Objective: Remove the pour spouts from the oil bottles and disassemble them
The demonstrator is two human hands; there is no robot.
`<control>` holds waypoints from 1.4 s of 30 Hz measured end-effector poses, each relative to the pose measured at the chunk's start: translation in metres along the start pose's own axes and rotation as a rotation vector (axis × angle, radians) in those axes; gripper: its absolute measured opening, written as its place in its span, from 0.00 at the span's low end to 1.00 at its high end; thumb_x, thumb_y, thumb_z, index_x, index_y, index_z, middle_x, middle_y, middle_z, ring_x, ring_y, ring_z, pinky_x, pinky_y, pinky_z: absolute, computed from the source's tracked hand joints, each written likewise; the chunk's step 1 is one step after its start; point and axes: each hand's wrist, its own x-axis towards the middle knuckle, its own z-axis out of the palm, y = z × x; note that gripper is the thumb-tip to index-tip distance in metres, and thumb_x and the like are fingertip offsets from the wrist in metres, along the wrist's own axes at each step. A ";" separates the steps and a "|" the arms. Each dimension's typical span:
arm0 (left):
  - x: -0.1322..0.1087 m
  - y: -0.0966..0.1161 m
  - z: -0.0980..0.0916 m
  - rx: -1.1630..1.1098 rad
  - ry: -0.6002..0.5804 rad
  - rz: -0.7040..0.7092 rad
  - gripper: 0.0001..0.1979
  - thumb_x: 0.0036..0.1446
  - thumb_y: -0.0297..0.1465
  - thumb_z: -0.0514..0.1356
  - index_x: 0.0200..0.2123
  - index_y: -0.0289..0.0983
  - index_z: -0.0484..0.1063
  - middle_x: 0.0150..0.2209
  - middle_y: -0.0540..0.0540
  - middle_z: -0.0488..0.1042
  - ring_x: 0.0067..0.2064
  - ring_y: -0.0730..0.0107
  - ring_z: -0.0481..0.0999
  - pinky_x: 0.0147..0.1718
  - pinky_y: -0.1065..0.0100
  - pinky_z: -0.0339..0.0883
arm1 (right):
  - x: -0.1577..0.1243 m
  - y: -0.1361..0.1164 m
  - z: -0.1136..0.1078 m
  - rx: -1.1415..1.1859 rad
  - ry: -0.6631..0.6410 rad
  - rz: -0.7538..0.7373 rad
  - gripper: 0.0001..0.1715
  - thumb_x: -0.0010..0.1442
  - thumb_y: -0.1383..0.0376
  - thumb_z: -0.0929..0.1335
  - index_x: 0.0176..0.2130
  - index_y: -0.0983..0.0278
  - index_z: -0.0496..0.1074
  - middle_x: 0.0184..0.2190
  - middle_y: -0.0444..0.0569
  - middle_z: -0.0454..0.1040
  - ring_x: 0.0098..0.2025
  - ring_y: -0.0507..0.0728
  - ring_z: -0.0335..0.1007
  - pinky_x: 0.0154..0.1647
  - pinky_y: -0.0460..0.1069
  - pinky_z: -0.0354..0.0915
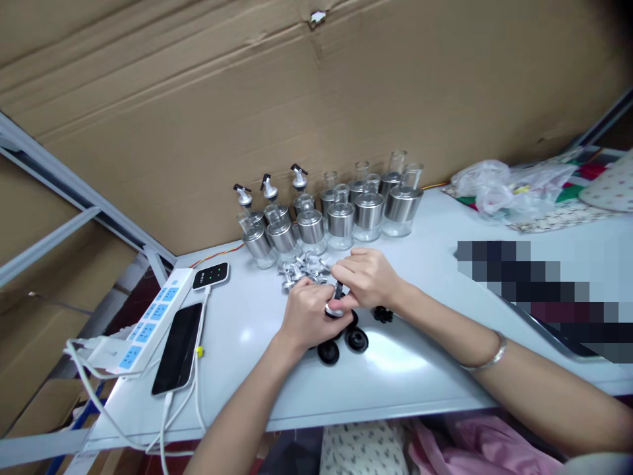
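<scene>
My left hand [310, 309] and my right hand [366, 277] meet over the middle of the table. Both are closed on a bottle pourer [335, 310], silver at its base with a black part sticking up; fingers cover most of it. Just behind the left hand lies a pile of silver pourer parts [309, 265]. In front of the hands are several round black rubber-looking stoppers [357, 340], partly hidden by my fingers. A small heap of black pieces [382, 314] sits under the right wrist.
Glass bottles with steel sleeves [341, 218] stand in rows at the back; three carry pourers [270, 188]. On the left are a power strip [154, 316], a phone [178, 348], a small white device [211, 276] and cables. Plastic bags [494, 185] lie at right.
</scene>
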 end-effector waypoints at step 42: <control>0.002 0.002 -0.001 -0.113 -0.043 -0.064 0.06 0.48 0.26 0.55 0.22 0.39 0.70 0.14 0.56 0.64 0.18 0.76 0.60 0.27 0.68 0.57 | -0.010 0.005 0.008 0.005 -0.332 0.052 0.43 0.65 0.51 0.39 0.25 0.66 0.66 0.16 0.48 0.64 0.18 0.52 0.54 0.24 0.48 0.50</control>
